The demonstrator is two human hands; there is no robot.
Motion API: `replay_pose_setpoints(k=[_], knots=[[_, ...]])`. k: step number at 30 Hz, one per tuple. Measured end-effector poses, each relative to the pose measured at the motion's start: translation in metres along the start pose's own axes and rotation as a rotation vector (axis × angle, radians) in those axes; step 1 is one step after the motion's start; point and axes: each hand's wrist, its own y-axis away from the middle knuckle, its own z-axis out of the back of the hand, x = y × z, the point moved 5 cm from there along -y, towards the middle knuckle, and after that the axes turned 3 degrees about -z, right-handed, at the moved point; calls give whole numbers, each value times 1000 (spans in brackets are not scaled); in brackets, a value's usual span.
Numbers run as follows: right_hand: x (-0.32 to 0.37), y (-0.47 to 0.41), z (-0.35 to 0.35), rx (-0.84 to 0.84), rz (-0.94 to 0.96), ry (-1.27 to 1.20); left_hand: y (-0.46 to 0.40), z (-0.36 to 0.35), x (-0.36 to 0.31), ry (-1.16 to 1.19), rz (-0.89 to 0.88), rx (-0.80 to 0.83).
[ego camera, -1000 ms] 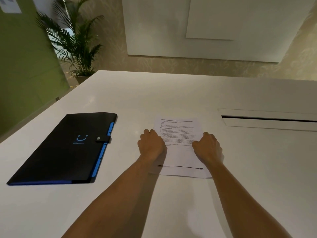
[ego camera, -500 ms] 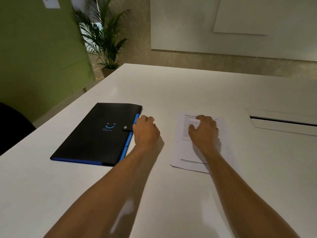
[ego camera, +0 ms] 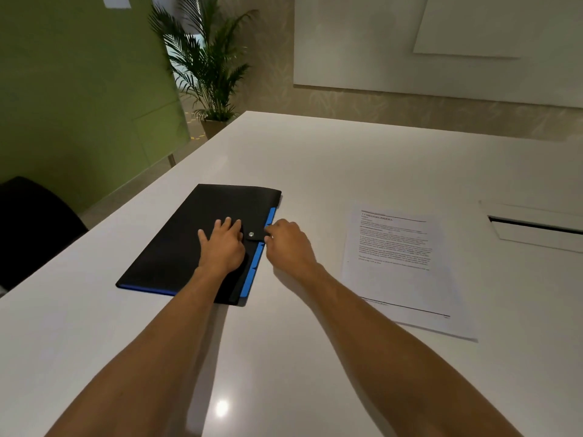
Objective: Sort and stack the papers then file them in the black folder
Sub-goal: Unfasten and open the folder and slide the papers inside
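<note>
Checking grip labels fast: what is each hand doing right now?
Left hand: open, flat on the black folder.
Right hand: fingers curled at the snap tab; grip cannot be told.

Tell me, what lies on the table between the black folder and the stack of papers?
In the head view, only the right hand lies between the black folder and the papers; otherwise bare white table.

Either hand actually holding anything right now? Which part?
Left hand only presses flat on the black folder cover, no grip. Right hand has its fingers at the folder's snap strap by the blue edge; a closed pinch cannot be confirmed.
</note>
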Motion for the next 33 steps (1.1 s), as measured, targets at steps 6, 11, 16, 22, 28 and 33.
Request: replay_pose_setpoints(k=[6,11,16,22,28,33], knots=[[-6,-4,-9,-37,42,208,-1,-13,-16,10,-19,20],[-28,-13,14,-5,-5,331,-1,-24,-50,24,-90,24],[-47,-13,29,60,-40,403,-1,-35,-88,27,-152,39],[-49,-12,31,102,50,512,2,-36,-102,8,-161,31],[-41,-2,18,117,214,721,5,-36,-102,-50,-199,49],[-40,-3,22,85,156,631,5,-35,-100,-36,-190,47]])
